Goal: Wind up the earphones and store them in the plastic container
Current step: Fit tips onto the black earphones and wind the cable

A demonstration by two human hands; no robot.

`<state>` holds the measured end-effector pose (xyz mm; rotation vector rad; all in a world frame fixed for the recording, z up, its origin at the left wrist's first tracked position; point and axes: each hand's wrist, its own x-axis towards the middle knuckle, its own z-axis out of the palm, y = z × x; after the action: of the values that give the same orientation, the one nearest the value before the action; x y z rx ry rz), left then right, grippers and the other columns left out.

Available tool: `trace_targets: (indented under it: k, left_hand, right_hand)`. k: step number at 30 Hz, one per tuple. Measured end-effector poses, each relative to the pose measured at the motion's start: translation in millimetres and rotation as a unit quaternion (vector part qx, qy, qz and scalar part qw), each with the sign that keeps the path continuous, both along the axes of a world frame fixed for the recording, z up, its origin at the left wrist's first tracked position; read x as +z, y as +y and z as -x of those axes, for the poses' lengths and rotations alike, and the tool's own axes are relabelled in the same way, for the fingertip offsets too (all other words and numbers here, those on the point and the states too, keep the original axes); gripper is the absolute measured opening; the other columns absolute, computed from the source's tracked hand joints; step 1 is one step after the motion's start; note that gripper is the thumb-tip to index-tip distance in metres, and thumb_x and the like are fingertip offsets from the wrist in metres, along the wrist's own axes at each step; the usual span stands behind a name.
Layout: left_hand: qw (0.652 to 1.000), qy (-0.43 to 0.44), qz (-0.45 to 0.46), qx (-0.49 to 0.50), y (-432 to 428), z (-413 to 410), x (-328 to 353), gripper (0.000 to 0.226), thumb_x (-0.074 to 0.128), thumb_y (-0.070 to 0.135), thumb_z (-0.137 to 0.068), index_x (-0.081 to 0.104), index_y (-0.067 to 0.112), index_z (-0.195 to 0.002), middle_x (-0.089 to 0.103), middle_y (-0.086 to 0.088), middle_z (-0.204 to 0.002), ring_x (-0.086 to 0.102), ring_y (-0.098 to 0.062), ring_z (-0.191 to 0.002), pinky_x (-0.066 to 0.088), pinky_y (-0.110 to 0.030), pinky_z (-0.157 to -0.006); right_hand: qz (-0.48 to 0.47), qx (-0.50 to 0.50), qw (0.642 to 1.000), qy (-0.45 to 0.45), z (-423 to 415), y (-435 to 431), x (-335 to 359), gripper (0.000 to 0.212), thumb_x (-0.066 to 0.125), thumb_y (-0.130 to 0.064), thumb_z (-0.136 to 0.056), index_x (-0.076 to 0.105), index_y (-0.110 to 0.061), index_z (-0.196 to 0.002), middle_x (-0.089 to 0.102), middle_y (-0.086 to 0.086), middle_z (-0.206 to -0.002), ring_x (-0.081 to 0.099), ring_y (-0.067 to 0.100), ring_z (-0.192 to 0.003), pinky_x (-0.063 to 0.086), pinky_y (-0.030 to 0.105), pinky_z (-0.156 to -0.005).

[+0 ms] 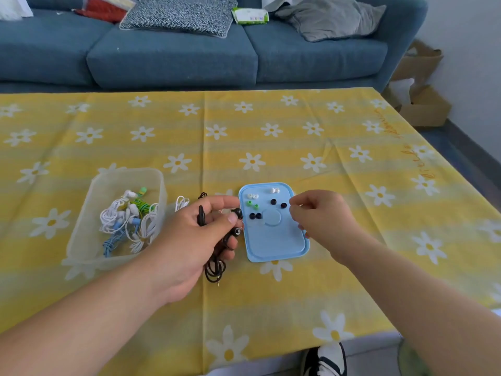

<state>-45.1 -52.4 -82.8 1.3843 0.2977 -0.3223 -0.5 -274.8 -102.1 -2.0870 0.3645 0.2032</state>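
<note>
Left hand (200,234) closed round black earphones (217,264), buds pinched at thumb, cable coil dangling onto yellow daisy tablecloth (271,137). Right hand (322,215) above blue lid (273,240), fingertips pinched together; contents too small to tell. Plastic container (81,232) left, holding wound earphones. Cloth-edge writing unreadable.
</note>
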Motion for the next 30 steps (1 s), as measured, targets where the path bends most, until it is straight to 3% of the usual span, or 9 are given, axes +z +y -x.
trace_targets:
  k: [4,7,11,14,19,22,25,27,30]
  left_hand:
    - [1.0,0.0,0.0,0.0,2,-1,1,0.023,0.059,0.005,-0.101,0.074,0.019,-0.112,0.07,-0.009,-0.084,0.057,-0.019,-0.063,0.051,-0.034,-0.057]
    - [1.0,0.008,0.02,0.018,4,-2,5,0.018,0.062,0.006,-0.099,0.071,0.012,-0.113,0.07,-0.01,-0.081,0.058,-0.017,-0.061,0.05,-0.033,-0.056]
    - [0.998,0.018,0.046,0.034,8,-4,8,0.015,0.062,0.006,-0.099,0.069,0.007,-0.113,0.072,-0.012,-0.082,0.059,-0.016,-0.058,0.05,-0.03,-0.052]
    - [0.997,0.023,0.059,0.039,11,-5,12,0.015,0.059,0.005,-0.101,0.066,0.005,-0.114,0.074,-0.014,-0.082,0.059,-0.016,-0.055,0.05,-0.028,-0.049]
    - [0.995,0.021,0.079,0.055,19,-6,17,0.016,0.055,0.005,-0.103,0.064,0.004,-0.116,0.074,-0.015,-0.081,0.056,-0.015,-0.053,0.048,-0.026,-0.047]
    - [0.994,0.007,0.089,0.067,23,-8,19,0.019,0.055,0.004,-0.103,0.066,0.008,-0.118,0.074,-0.015,-0.083,0.057,-0.015,-0.056,0.05,-0.026,-0.049]
    - [0.993,-0.009,0.092,0.072,27,-9,20,0.021,0.055,0.003,-0.103,0.069,0.01,-0.117,0.075,-0.015,-0.086,0.061,-0.016,-0.058,0.052,-0.026,-0.052]
    - [0.994,-0.022,0.081,0.073,28,-10,21,0.021,0.055,0.004,-0.103,0.07,0.011,-0.116,0.075,-0.015,-0.086,0.063,-0.016,-0.06,0.054,-0.026,-0.053]
    - [0.995,-0.062,0.03,0.068,29,-9,21,0.018,0.057,0.007,-0.103,0.07,0.013,-0.113,0.076,-0.019,-0.089,0.067,-0.018,-0.061,0.056,-0.027,-0.056]
  right_hand:
    - [0.096,0.036,0.994,-0.029,-15,3,-7,0.027,0.058,-0.016,-0.096,0.069,-0.021,-0.12,0.064,-0.005,-0.095,0.058,0.01,-0.069,0.045,0.023,-0.059]
    - [0.141,0.052,0.988,-0.031,-22,8,-15,0.032,0.06,-0.019,-0.097,0.068,-0.017,-0.128,0.066,-0.002,-0.092,0.062,0.013,-0.074,0.048,0.026,-0.064]
    - [0.19,0.068,0.979,-0.031,-27,14,-24,0.022,0.061,-0.017,-0.095,0.073,0.0,-0.1,0.072,0.022,-0.089,0.054,0.023,-0.067,0.044,0.031,-0.063]
    - [0.207,0.073,0.975,-0.033,-28,16,-18,0.016,0.061,-0.016,-0.095,0.072,-0.01,-0.085,0.071,0.01,-0.083,0.064,0.024,-0.071,0.054,0.034,-0.063]
    - [0.287,0.113,0.951,-0.033,-25,23,-9,0.014,0.055,-0.022,-0.098,0.063,-0.025,-0.088,0.065,-0.004,-0.087,0.064,0.021,-0.073,0.056,0.037,-0.064]
    - [0.192,0.093,0.973,-0.083,-19,37,12,0.012,0.061,-0.016,-0.096,0.069,-0.019,-0.088,0.071,-0.002,-0.08,0.066,0.023,-0.07,0.053,0.031,-0.061]
    - [-0.055,0.075,0.995,-0.042,-3,63,39,0.008,0.071,-0.007,-0.09,0.077,-0.012,-0.088,0.077,0.009,-0.074,0.074,0.025,-0.067,0.059,0.024,-0.063]
    - [-0.192,0.08,0.978,0.0,6,77,47,0.009,0.074,0.0,-0.089,0.077,-0.006,-0.095,0.078,0.018,-0.08,0.076,0.029,-0.072,0.063,0.031,-0.073]
    - [-0.285,0.078,0.955,0.033,8,85,51,0.012,0.07,0.006,-0.09,0.074,0.001,-0.101,0.076,0.028,-0.089,0.075,0.036,-0.079,0.064,0.037,-0.081]
